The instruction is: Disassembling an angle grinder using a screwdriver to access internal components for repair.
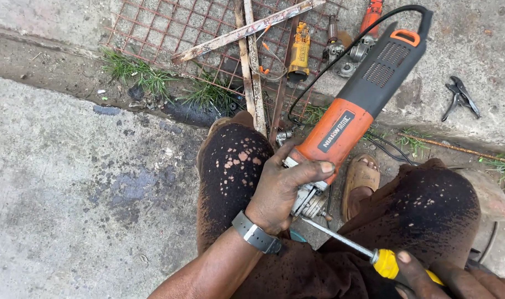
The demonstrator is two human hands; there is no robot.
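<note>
My left hand (pixel 283 191) grips the front end of a large orange and dark grey angle grinder (pixel 352 105), held upright between my knees with its metal gear head (pixel 310 202) pointing down. My right hand (pixel 446 279), at the bottom right, holds a screwdriver with a yellow handle (pixel 385 263). Its steel shaft (pixel 338 238) runs up-left, and the tip sits at the grinder's gear head. A grey watch is on my left wrist.
A rusty wire mesh (pixel 169 27) with metal strips (pixel 247 30) lies ahead on the concrete. Near it are a yellow tool part (pixel 300 52), other grinder parts (pixel 346 52) and pliers (pixel 460 97). The grinder's black cable (pixel 341 52) loops over them. My sandalled foot (pixel 360 177) rests below.
</note>
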